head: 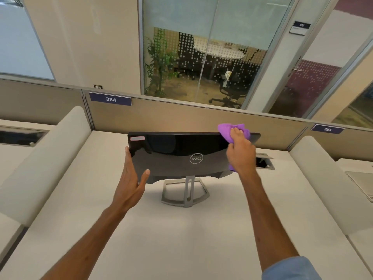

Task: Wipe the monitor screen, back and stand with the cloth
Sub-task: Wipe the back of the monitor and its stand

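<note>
A black monitor [177, 152] stands on the white desk with its glossy back and logo turned toward me; its screen faces away and is hidden. The grey stand [188, 190] holds it up in the middle. My right hand [240, 154] holds a purple cloth [227, 131] bunched against the upper right part of the back. My left hand [131, 178] lies with straight fingers along the monitor's left edge, thumb under the lower corner.
A beige partition [181, 118] with number plates 384 and 385 runs right behind the monitor. Padded dividers flank the desk [181, 239] on both sides. An open cable hatch [264, 161] sits at the right, and a closed laptop [361, 182] lies on the neighbouring desk.
</note>
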